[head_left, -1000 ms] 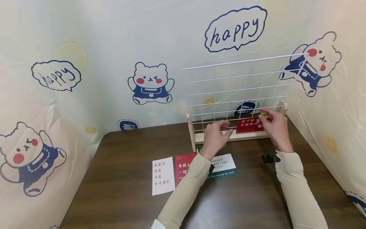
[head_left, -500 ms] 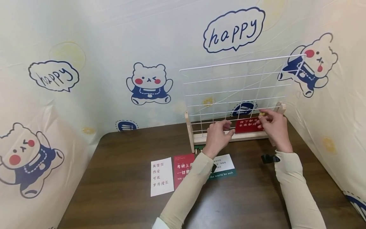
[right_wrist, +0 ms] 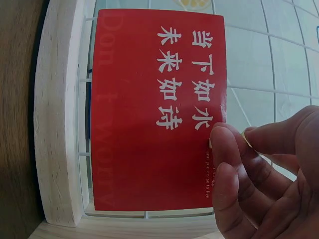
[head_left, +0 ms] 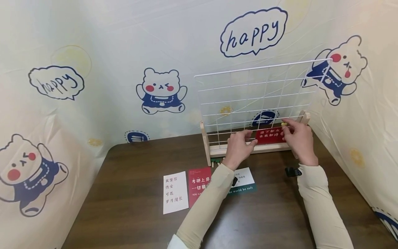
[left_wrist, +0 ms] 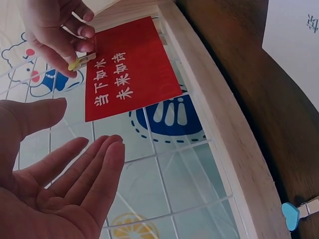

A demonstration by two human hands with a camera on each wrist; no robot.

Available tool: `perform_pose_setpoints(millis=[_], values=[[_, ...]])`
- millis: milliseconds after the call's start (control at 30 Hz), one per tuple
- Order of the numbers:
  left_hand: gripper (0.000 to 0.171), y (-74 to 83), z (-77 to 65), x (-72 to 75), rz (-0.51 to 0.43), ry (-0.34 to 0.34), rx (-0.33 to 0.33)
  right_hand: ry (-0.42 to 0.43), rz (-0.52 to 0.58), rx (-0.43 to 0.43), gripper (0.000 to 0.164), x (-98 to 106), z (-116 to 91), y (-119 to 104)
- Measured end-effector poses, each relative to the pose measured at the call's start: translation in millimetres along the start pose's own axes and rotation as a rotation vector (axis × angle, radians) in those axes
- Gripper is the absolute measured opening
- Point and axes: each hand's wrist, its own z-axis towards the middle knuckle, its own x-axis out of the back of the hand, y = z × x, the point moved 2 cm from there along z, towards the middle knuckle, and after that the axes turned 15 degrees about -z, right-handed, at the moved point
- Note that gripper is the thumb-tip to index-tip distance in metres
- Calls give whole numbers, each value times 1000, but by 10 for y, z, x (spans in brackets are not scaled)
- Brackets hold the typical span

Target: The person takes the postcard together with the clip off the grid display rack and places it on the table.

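Note:
A red card (head_left: 268,135) with white Chinese lettering lies against the lower right of a white wire grid (head_left: 248,83). Between thumb and fingertips my right hand (head_left: 300,140) pinches a small clothespin with a yellow end (left_wrist: 81,61), placed at the card's upper edge. The right wrist view shows the fingers largely covering this clip. My left hand (left_wrist: 65,184) is beside the card's left end, palm up with fingers loosely extended. It holds nothing, and a gap separates it from the card in the left wrist view.
The grid stands in a wooden base (head_left: 272,147). In front on the brown table (head_left: 133,193) lie a white card (head_left: 175,193), another red card (head_left: 199,176) and a white-and-teal card (head_left: 247,178). Small clothespins, including one with a blue heart (left_wrist: 291,216), lie near the base.
My left hand has moved slightly right, closer to the red card's left end. The right hand stays at the clip, and the head view has shifted a little.

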Motion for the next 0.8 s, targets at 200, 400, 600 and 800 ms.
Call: perform_pose_setpoints(millis=[200, 400, 600, 800], values=[[41, -23, 32, -43, 2, -5, 20, 28, -52, 16, 34, 11, 1, -8], [41, -51, 60, -104, -3, -11, 21, 44, -67, 29, 34, 6, -3, -3], [41, -45, 92, -145, 2, -31, 27, 41, -75, 28, 34, -4, -1, 10], [38, -34, 125, -179, -2, -36, 35, 34, -76, 28, 34, -18, 2, 34]])
